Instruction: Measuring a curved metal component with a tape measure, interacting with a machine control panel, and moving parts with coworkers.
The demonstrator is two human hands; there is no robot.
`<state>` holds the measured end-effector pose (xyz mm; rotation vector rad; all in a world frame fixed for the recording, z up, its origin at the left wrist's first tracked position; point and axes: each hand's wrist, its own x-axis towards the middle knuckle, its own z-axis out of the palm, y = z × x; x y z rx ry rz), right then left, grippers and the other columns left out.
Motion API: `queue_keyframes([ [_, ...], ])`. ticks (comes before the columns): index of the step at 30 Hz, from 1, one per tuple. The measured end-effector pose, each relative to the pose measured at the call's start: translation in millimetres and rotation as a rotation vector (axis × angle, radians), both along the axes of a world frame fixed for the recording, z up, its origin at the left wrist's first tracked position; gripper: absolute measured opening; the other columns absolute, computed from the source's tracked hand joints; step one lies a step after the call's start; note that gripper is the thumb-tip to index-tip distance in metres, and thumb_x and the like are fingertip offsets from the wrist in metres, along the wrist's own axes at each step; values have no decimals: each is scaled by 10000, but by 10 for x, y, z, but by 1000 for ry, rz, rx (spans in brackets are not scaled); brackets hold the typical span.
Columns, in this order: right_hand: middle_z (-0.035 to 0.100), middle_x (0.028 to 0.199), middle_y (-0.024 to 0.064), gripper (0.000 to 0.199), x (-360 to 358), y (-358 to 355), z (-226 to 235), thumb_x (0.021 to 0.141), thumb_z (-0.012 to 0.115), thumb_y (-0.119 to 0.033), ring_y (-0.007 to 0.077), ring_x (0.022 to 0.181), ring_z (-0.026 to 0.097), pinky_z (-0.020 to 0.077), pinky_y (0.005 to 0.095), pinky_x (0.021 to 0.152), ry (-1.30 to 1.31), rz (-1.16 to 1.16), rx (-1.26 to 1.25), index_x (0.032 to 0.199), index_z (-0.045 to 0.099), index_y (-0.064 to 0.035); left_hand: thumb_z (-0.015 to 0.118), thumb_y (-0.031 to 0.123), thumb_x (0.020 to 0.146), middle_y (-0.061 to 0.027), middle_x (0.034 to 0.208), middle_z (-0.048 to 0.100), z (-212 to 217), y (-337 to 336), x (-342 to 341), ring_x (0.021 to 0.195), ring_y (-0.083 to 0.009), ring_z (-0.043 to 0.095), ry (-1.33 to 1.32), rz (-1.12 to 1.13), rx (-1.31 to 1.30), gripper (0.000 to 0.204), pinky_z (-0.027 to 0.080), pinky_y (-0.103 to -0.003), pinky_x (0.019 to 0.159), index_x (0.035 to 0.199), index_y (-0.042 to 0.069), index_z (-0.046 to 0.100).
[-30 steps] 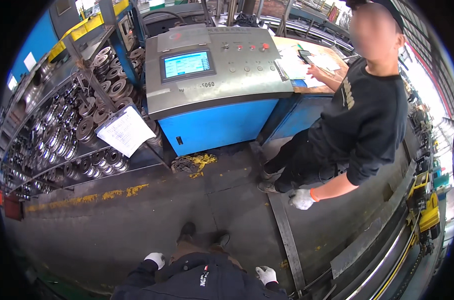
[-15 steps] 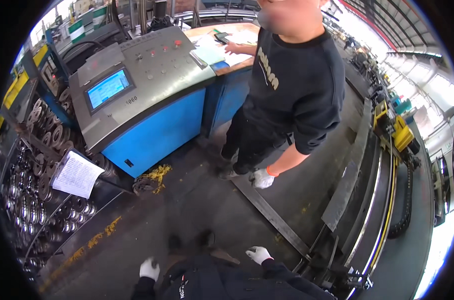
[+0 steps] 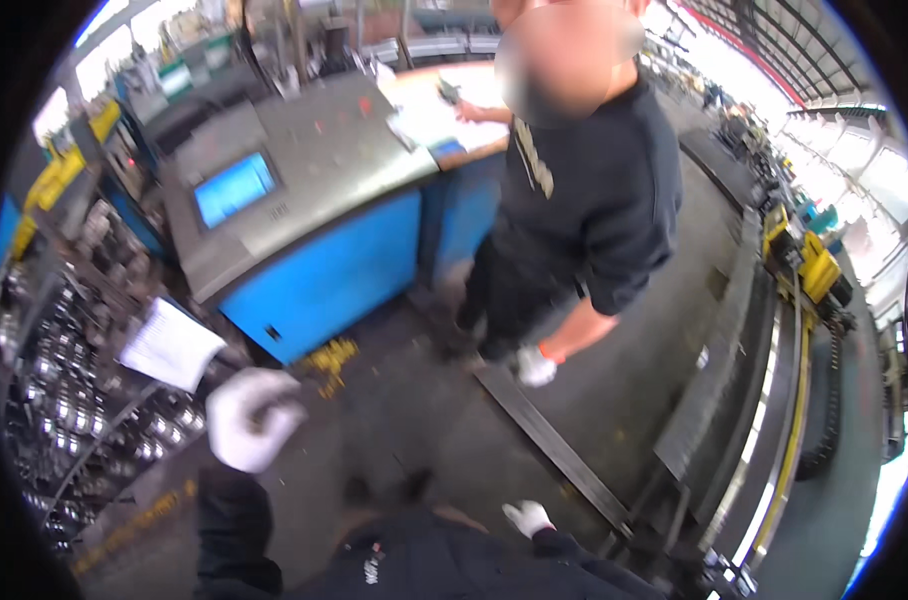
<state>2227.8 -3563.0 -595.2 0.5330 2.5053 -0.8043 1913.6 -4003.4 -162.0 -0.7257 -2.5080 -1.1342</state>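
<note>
My left hand (image 3: 253, 420), in a white glove, is raised at the lower left and smeared by motion. Its thumb and fingers are half curled with a gap between them, and I see nothing held. Behind it is a sheet of paper with handwriting (image 3: 172, 345), which the glove does not appear to grip. My right hand (image 3: 528, 518), also white-gloved, hangs low near my body with fingers loosely apart and no object visible in it. Ahead stands a blue control console (image 3: 324, 290) with a grey sloped top and a lit screen (image 3: 234, 190).
A co-worker in a dark sweatshirt (image 3: 604, 190) stands ahead, one hand on a paper-covered table (image 3: 469, 155), the other gloved and lowered. Metal rollers (image 3: 69, 390) fill a rack at left. A flat steel bar (image 3: 554, 445) lies on the floor. A long rail machine (image 3: 784, 420) runs along the right.
My left hand has risen forward from beside my body toward the paper. My right hand has barely moved. The view has shifted slightly, and the co-worker's head has leaned lower.
</note>
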Motion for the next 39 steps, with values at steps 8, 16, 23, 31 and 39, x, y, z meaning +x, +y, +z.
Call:
queue_keyframes([
  [8,739,759,130,491,-246,2,-216,936,663,-505,253,726,730,565,396,712,-163,-214,-189,892,756,-25,729,456,887,-155,993,758,-2125,-532,765,920,-312,735,-711,-198,-585,415,575,-394,839,1116,112,761],
  [16,750,783,124,480,-292,-198,-183,933,675,-497,234,756,737,566,374,733,-109,-261,-183,939,770,-26,649,520,877,-167,1067,754,-3647,-1350,990,1028,-376,702,-992,-38,-795,503,553,-433,915,1112,88,761],
  [23,758,804,116,461,-353,-457,-99,930,692,-470,215,771,739,567,354,740,-80,-317,-137,988,775,-21,682,452,855,-173,924,754,-4232,-1992,1084,869,-346,731,-1334,6,-680,427,580,-411,805,1046,81,772],
  [31,761,813,91,393,-450,-859,57,930,725,-387,174,756,723,561,328,718,-78,-394,-211,1028,771,-8,659,388,847,-158,875,753,-4300,-2192,759,807,-317,739,-1326,-23,-639,366,582,-400,781,1029,93,774],
  [39,763,826,86,379,-442,-1054,408,924,734,-371,172,757,720,558,326,722,-116,-398,-171,1038,769,-11,614,395,858,-166,879,753,-4374,-2318,624,855,-335,740,-1290,-77,-678,387,577,-417,820,1040,92,771],
])
